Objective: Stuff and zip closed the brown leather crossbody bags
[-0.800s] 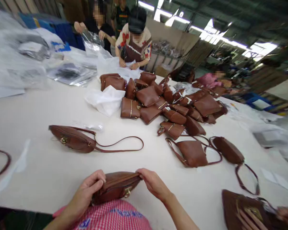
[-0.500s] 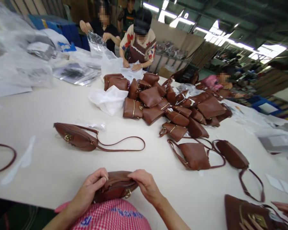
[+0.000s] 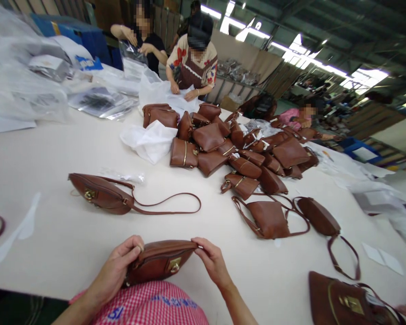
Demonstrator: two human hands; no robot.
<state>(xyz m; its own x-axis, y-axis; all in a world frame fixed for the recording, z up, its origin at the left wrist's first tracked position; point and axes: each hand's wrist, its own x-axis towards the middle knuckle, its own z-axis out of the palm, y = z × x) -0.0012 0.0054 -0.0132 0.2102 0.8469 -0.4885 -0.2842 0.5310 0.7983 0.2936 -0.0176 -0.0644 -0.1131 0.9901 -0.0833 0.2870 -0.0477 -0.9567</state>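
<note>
Close to my body, over the table's near edge, I hold a brown leather handbag [image 3: 160, 261] with a gold clasp on its front. My left hand [image 3: 117, 266] pinches its left top corner. At the right top corner, the thumb and fingers of my right hand [image 3: 212, 261] close on the edge. The bag's lower part rests against a red checked apron [image 3: 149, 302]. Just beyond lies another brown handbag [image 3: 101, 193] on its side, its thin strap looped out to the right.
A heap of brown handbags [image 3: 209, 137] covers the table's middle, with white wrapping paper [image 3: 150, 140] beside it. Single bags lie at right, including a large one [image 3: 334, 298] near another person's hand. Plastic bags [image 3: 23, 85] pile up at left. Two people work across the table.
My right hand has shifted right to the bag's corner, and the bag has turned so its gold clasp shows more. The other person's hand at lower right has drawn back from the large bag.
</note>
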